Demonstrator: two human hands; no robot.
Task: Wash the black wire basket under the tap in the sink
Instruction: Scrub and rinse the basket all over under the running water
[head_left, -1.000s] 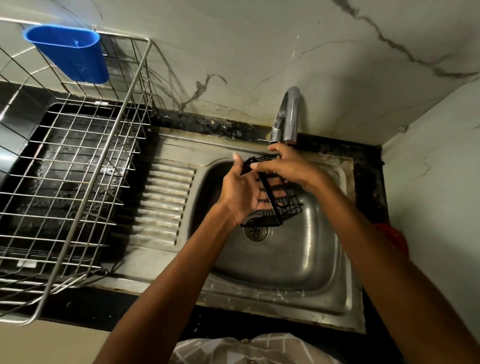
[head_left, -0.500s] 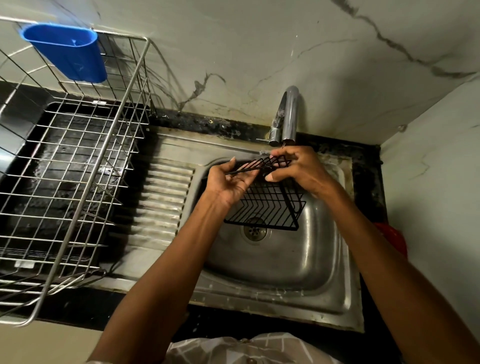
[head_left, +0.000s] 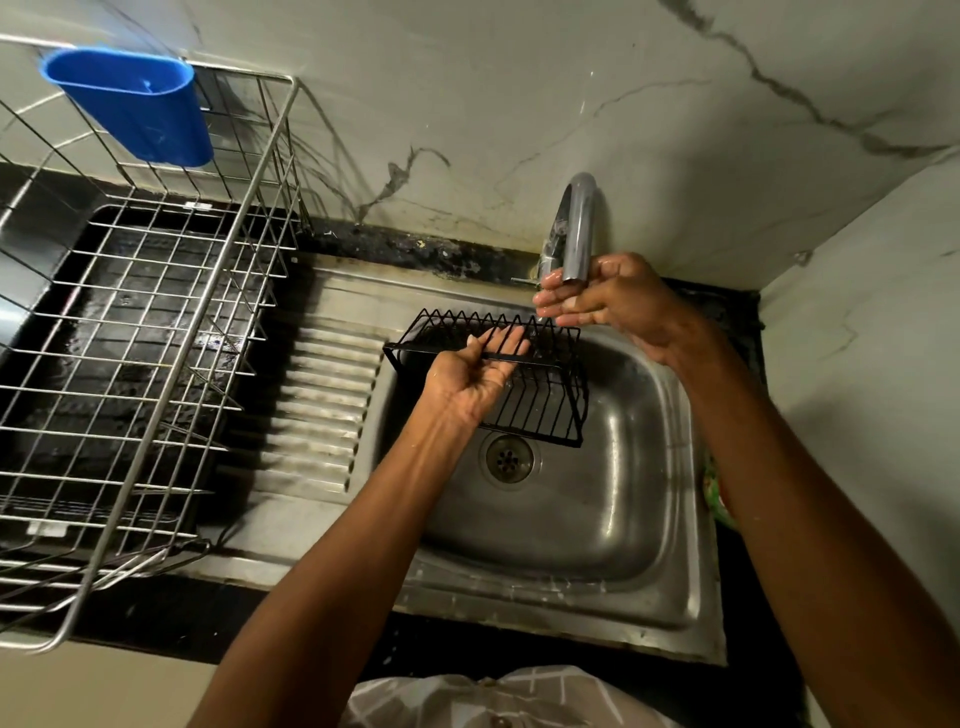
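Observation:
The black wire basket (head_left: 540, 400) hangs over the left half of the steel sink (head_left: 597, 525), tilted, with its zigzag rim toward the wall. My left hand (head_left: 467, 379), palm up, grips the basket's front bar with its fingers hooked over it. My right hand (head_left: 613, 306) is off the basket, just below the mouth of the chrome tap (head_left: 576, 228). Its wet fingers are stretched out to the left and its thumb is raised beside the spout. I cannot make out a water stream.
The ribbed drainboard (head_left: 322, 405) lies left of the bowl, and the drain (head_left: 509, 457) sits under the basket. A large steel dish rack (head_left: 156, 338) with a blue plastic holder (head_left: 130, 104) fills the left side. Marble walls close the back and right.
My right hand let go of the basket and rose to the tap spout. My left hand shifted the basket left and turned it, so its zigzag rim faces the wall.

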